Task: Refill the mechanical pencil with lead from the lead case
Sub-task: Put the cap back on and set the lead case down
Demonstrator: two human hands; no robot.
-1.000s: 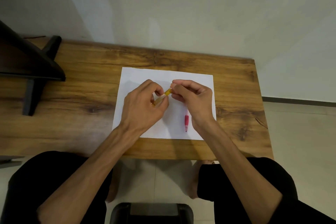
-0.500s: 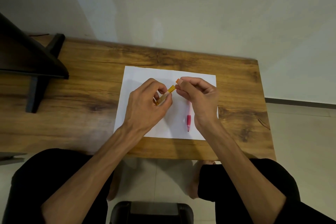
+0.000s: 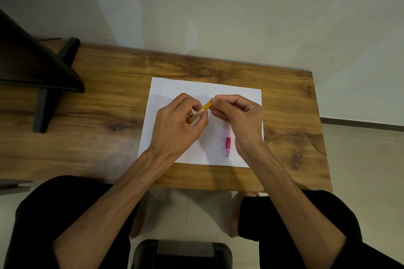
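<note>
1. The lead case (image 3: 201,112) was a slim, flat-sided yellow-orange stick with a pale label along its side, and it lay tilted, its upper end pointing up and to the right, above the middle of the paper (image 3: 175,89).
2. The left hand (image 3: 177,124) was curled around the lower part of the case, thumb and fingers closed on it, so that only the upper half showed.
3. The right hand (image 3: 238,116) was pinched shut on the orange top end of the case, fingertips (image 3: 218,102) pressed together at the cap; whether the cap was off could not be told.
4. The mechanical pencil (image 3: 228,144) lay on the paper just below the right hand, its red, slightly ribbed grip and narrow tip toward the person, its upper barrel hidden under the palm.
5. The paper was a plain white sheet, smooth and rectangular, lying flat.
6. The table (image 3: 98,105) was wood-grained, warm brown with dark knots and streaks, and had a straight front edge.
7. A black stand (image 3: 50,85) with an angled foot sat at the table's left end.
8. Behind stood a pale, matte wall (image 3: 240,17); the floor (image 3: 360,159) was light tile.
9. The person sat with black-clad legs (image 3: 65,214) below the table edge.
</note>
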